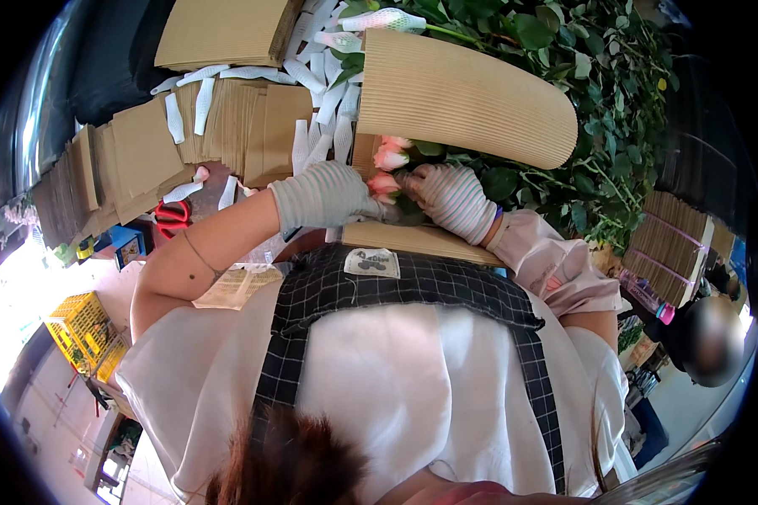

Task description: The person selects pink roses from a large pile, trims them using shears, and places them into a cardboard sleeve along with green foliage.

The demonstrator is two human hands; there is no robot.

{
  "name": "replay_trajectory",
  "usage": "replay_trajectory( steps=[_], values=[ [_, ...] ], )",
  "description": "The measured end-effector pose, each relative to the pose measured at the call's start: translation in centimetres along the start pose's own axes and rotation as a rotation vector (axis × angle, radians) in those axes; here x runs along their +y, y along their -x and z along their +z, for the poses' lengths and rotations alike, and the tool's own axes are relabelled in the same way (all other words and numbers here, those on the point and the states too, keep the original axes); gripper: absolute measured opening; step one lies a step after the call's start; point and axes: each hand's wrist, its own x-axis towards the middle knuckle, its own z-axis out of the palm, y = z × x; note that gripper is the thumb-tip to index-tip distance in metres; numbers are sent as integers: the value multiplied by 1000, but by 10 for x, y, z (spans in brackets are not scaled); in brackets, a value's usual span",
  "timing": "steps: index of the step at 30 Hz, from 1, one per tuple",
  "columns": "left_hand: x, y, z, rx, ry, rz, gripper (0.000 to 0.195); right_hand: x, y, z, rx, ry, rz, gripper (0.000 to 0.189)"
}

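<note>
Several pink roses [390, 156] lie with their heads side by side between two parts of corrugated cardboard. The upper part, a curved sheet [461, 95], arches over their stems. The lower flap [417, 238] lies against my checked apron. My left hand [325, 194], in a striped knit glove, reaches in from the left, its fingertips beside the nearest rose head [384, 183]; its grip is hidden. My right hand [451, 197], gloved alike, has its fingers curled just behind that same head, at the stem. Leaves and shadow partly cover the fingertips.
White foam-mesh flower sleeves [328, 104] are strewn beyond my left hand. Cardboard stacks [227, 31] and loose sheets [142, 142] stand left. Red-handled scissors [172, 219] lie near my left forearm. Leafy rose stems [597, 126] pile at right, near bundled cardboard [663, 243] and another person [695, 341].
</note>
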Motion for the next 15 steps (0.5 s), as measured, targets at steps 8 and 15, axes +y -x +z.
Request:
replay_trajectory(
  steps=[8, 15],
  values=[
    [17, -11, -5, 206, 129, -336, 48, 0, 10, -17, 82, 54, 113, 21],
    [24, -8, -20, 131, 206, -375, 45, 7, -9, 0, 228, 368, 139, 27]
  ],
)
